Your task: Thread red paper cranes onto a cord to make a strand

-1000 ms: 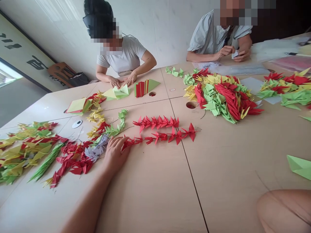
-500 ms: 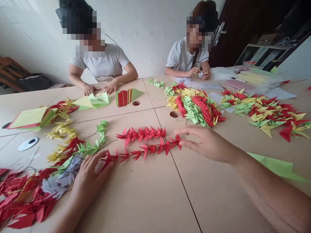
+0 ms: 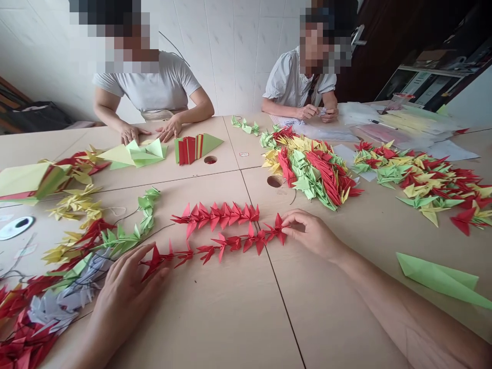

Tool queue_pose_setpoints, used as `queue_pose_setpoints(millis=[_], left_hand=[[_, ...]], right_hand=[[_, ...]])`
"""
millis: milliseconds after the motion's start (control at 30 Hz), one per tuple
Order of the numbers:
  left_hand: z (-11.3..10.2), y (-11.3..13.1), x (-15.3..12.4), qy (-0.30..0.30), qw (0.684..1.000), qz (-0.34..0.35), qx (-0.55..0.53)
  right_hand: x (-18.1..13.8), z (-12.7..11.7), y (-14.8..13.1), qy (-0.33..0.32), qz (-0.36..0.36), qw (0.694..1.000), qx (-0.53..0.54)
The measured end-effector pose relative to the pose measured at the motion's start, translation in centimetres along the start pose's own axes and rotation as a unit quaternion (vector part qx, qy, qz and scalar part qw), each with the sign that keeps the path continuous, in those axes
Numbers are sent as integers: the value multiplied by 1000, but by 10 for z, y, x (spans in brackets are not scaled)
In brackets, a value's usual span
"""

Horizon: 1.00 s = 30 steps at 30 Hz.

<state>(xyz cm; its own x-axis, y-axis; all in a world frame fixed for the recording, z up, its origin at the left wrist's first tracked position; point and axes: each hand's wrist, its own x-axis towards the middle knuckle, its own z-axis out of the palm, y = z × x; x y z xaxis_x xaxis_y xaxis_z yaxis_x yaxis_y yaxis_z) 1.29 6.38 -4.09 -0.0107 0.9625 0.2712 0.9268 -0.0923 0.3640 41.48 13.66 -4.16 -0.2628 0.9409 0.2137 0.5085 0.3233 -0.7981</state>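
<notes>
One red paper garland [image 3: 222, 246], hands [image 3: 313, 234] at both ends, label [image 3: 244, 154] unreadable

Both the nearer paper string [image 3: 250, 239] and the farther paper string [image 3: 215, 215] before you are solid red. Your tabletop [image 3: 215, 323] is pale tan, dark-lined. To your right, the folded sheet [image 3: 434, 277] is plain light green; the paper pile [image 3: 307, 166] mixes red, green and yellow.

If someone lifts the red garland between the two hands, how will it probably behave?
The garland will probably sag, since a thin string shows between its pieces. It looks light, being folded paper. The pointed pieces may crease if squeezed.
</notes>
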Motion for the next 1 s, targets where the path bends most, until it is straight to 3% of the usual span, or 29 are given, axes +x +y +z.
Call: queue_pose_setpoints(millis=[267,600,1000], left_hand=[[-1,0,2,-4,999,-33,-22],[-2,4,3,-6,999,-43,-20],[0,4,3,0,999,-32,-9]], right_hand=[[0,0,4,13,9,1000,0],[-9,1,-12,-4,-163,976,-142],[-12,4,-24,-54,-239,946,-213]])
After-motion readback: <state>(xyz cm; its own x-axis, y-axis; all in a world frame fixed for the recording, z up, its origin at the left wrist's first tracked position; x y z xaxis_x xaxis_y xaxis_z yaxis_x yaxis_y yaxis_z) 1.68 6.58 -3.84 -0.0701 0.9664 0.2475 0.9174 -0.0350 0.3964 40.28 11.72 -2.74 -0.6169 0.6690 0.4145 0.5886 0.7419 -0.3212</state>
